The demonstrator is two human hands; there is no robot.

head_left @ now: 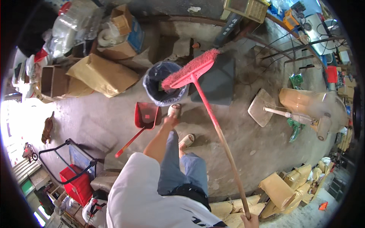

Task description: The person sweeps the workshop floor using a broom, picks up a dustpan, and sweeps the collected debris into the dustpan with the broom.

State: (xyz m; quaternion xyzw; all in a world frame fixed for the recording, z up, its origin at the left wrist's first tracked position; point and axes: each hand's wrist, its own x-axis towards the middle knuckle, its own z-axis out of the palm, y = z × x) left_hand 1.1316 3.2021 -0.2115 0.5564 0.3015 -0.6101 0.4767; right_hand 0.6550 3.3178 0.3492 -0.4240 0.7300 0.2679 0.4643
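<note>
My right hand (249, 220) at the lower edge is wrapped round the wooden end of a long broom handle. The broom (211, 114) slants up and left to a red head whose bristles face away from me. Its left end overlaps the opening of a round bin (148, 91) lined with a clear plastic bag. My left hand (171, 121) is stretched forward, just above my sandal and below the bin; its fingers are too small and blurred to read. To the left of that hand a red dustpan (146, 114) lies on the floor, handle toward me.
Cardboard boxes (104, 74) and plastic-wrapped goods stand at the far left. A dark flat slab (218, 81) lies right of the bin. Further right is a pedestal fan (296, 114). A black-handled cart (68, 159) with a red crate stands left; a brown animal (47, 128) is beyond it.
</note>
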